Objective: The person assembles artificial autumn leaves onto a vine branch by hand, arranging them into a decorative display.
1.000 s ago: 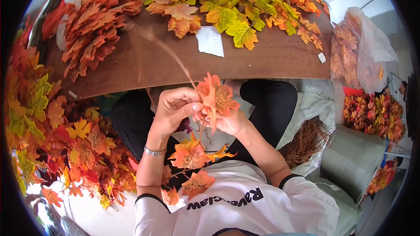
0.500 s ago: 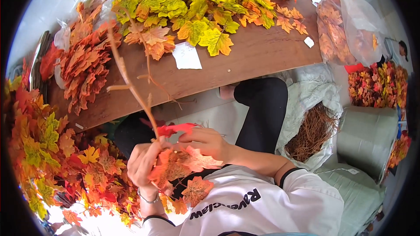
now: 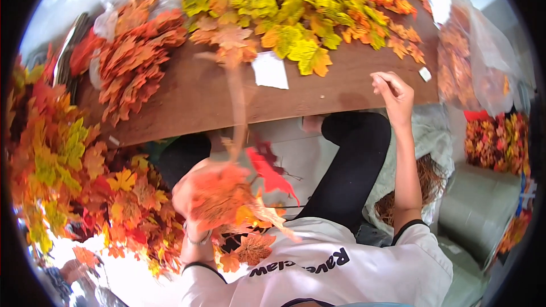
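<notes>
My left hand (image 3: 187, 190) is closed around an artificial maple branch (image 3: 237, 99), whose bare brown stem sticks up, blurred by motion. Orange-red leaves (image 3: 219, 199) on the branch cover part of the fingers. A bright red leaf (image 3: 268, 171) and a dark red one hang to the right of the stem. Lower down, a speckled orange leaf (image 3: 255, 248) lies against my shirt. My right hand (image 3: 398, 95) is raised away from the branch, over the table's front right edge. Its fingers are curled into a loose pinch, and nothing shows between them.
Yellow-green leaves (image 3: 310, 51) and orange leaf bundles (image 3: 139, 51) lie on the brown table (image 3: 341, 94), around a white paper (image 3: 270, 70). Leafy branches (image 3: 74, 153) crowd my left. A clear bag (image 3: 478, 51), a white sack of brown stems (image 3: 435, 128) and a grey-green bale (image 3: 478, 204) are on the right.
My right hand has left the branch and moved up and right to the table edge. My left hand still holds the branch, whose stem has swung more upright. The view has shifted slightly.
</notes>
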Motion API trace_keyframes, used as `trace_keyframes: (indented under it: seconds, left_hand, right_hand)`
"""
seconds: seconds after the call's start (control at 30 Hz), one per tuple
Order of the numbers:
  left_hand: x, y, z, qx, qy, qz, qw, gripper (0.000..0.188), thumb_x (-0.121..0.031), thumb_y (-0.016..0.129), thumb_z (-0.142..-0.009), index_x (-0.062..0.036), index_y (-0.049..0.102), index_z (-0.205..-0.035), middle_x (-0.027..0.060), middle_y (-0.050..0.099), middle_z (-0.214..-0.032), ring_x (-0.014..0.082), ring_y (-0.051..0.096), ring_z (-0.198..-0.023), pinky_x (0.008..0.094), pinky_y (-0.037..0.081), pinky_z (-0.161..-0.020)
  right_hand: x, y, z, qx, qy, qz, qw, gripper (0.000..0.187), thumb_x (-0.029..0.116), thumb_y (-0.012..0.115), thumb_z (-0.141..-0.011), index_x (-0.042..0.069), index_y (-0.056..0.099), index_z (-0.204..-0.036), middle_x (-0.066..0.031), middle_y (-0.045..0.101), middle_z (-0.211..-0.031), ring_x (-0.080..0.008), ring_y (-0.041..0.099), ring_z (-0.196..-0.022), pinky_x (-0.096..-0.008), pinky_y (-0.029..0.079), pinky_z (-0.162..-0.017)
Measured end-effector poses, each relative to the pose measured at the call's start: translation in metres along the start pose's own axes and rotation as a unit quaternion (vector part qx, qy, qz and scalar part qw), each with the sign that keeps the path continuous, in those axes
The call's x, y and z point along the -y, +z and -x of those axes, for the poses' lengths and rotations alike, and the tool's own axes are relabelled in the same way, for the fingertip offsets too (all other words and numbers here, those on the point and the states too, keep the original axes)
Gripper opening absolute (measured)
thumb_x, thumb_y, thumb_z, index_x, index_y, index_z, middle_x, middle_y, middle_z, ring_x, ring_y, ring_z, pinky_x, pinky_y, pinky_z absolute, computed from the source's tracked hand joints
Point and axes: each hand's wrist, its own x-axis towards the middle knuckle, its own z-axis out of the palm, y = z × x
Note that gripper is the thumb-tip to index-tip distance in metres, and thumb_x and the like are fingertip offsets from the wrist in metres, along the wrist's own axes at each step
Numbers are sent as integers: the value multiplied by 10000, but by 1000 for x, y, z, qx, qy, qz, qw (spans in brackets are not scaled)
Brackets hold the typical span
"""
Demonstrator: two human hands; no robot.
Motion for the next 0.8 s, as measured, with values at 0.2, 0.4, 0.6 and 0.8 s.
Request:
trace_keyframes:
  seconds: [0.2,0.4,0.6,0.8]
  left_hand:
    - [40,4,-47,7,-138,445,885,261,-262,493,-828,-34,477,-953,57,492,-854,196,505,-799,309,429,-742]
    - [98,29,-40,86,-164,670,719,332,-271,457,-848,-114,432,-1139,31,473,-1062,228,479,-986,410,400,-861]
    - [101,19,-33,86,-100,436,890,454,-233,471,-847,-84,353,-1260,99,458,-1208,305,477,-1083,496,415,-868]
    - [93,8,-37,42,-64,742,666,485,-298,394,-875,-71,303,-1294,150,417,-1257,289,467,-1096,463,390,-899]
  right_hand:
    - [12,78,-18,137,-32,-18,990,102,62,577,-796,-20,620,-839,-53,598,-721,-92,540,-642,-211,429,-574]
    - [30,187,-99,165,-177,22,970,161,128,572,-794,-14,613,-856,-72,614,-745,-103,536,-613,-229,422,-571]
    - [23,266,-175,141,-179,186,956,242,249,593,-673,14,633,-712,-160,583,-613,-314,582,-599,-376,464,-604]
    - [22,265,-185,175,-188,192,947,189,205,575,-703,32,641,-740,-111,600,-625,-230,601,-595,-338,479,-591]
